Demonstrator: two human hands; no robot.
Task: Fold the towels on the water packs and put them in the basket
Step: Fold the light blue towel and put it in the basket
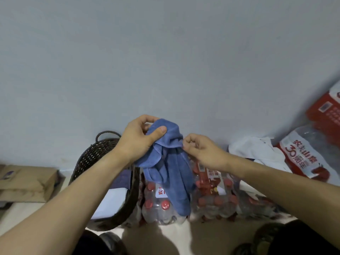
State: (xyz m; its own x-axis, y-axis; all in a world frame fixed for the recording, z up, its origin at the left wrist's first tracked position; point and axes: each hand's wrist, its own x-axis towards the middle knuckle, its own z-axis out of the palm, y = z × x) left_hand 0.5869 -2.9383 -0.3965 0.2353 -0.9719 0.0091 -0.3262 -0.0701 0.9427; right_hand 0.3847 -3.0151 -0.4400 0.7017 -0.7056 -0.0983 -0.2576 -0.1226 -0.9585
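Towel [166, 162] hangs bunched, left hand [137, 138] gripping its top, right hand [200, 150] fingers pinching an edge.

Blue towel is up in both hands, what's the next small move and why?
Probably draw the hands apart to spread the bunched blue cloth towel: the left hand grips its top, the right hand pinches an edge, and it hangs crumpled, not yet foldable.

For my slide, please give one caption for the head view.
Both hands, left and right, hold up a blue towel above water packs, basket beside.
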